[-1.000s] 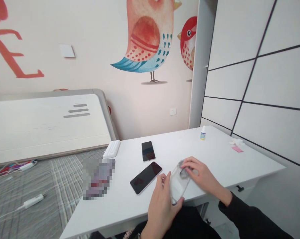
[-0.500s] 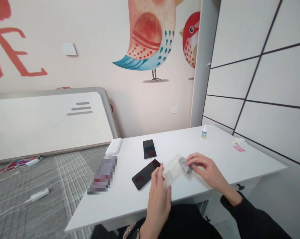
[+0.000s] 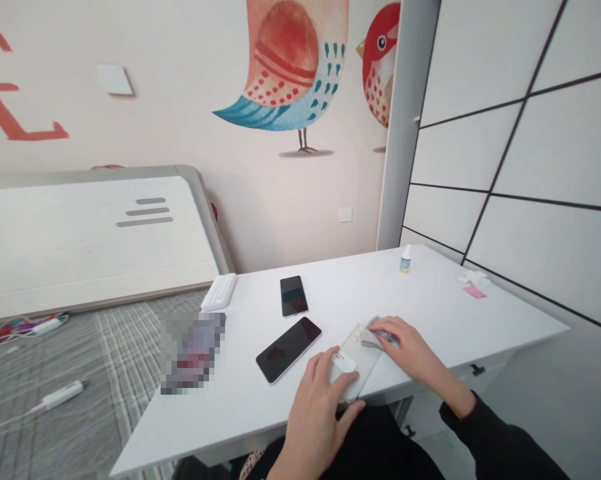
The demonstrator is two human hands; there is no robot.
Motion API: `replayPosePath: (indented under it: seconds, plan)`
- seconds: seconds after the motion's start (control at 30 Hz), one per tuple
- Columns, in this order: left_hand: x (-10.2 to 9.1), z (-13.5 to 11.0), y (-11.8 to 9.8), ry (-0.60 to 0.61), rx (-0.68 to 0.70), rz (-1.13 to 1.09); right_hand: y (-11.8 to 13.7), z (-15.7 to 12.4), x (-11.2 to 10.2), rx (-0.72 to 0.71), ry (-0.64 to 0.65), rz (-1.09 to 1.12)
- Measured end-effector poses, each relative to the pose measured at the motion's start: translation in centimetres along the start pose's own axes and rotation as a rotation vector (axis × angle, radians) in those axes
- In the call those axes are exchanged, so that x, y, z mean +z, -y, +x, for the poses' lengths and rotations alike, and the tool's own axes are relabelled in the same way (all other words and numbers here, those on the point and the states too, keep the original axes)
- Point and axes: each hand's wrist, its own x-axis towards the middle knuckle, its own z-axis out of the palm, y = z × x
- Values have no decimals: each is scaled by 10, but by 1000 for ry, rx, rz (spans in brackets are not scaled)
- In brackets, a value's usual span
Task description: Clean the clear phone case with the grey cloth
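Note:
A clear phone case (image 3: 356, 357) lies flat near the front edge of the white table (image 3: 430, 313). My left hand (image 3: 316, 400) grips its near end, fingers curled over the edge by a small white sticker. My right hand (image 3: 405, 350) presses a small grey cloth (image 3: 370, 337) onto the far end of the case with closed fingers. A large black phone (image 3: 288, 349) lies face up just to the left of the case. A smaller black phone (image 3: 293, 295) lies further back.
A white ridged strip (image 3: 219, 291) sits at the table's back left corner. A small dropper bottle (image 3: 405, 259) stands at the back right, with a pink slip and white wrapper (image 3: 474, 285) beside the wall. A bed with cables (image 3: 45, 373) lies to the left.
The case was tilted up between both hands; now it lies flat on the table. My left hand slid to its near end, and my right hand keeps the cloth on it.

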Motion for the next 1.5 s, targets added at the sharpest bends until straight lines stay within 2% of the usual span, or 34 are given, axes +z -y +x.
replayPosePath:
  seconds: [0.1,0.17,0.3,0.37,0.43,0.5,0.53,0.67,0.73,0.8,0.83,0.97,1.0,1.13,1.27,1.4,1.5]
  plan:
    - [3,0,1,22,-49,-36,15,-1,7,-130,157,-14]
    - [6,-1,3,9,-89,-88,12,5,-2,-171,184,-51]
    - [12,-3,6,-55,-153,-181,-10,23,-38,-67,-23,-118]
    - [13,-2,7,-49,-171,-202,-10,25,-44,-56,-57,-105]
    - [13,0,6,-38,-204,-210,1,19,-33,-100,49,-45]
    - [11,2,4,-36,-247,-204,14,12,-13,-142,188,13]
    - [10,4,4,-38,-265,-199,20,10,-2,-141,216,23]
    - [8,6,4,-38,-286,-209,35,10,31,-51,88,-10]
    - [10,4,5,-57,-285,-245,40,9,38,-116,154,33]
    - [12,3,6,-90,-293,-280,42,6,38,-240,267,62]
    - [13,2,7,-102,-300,-291,41,4,36,-280,285,37]
    - [12,2,6,-97,-336,-293,34,-5,25,-244,156,-173]
    - [12,3,6,-91,-337,-297,34,-9,23,-253,172,-184]
    - [7,2,7,-68,-314,-352,34,-18,17,-406,378,-198]
    - [6,1,9,-66,-314,-367,29,-16,16,-332,257,-310]
    - [8,-1,10,-67,-301,-374,29,-18,15,-445,394,-312]
    - [8,-1,9,-67,-283,-323,23,-20,10,-367,282,-420]
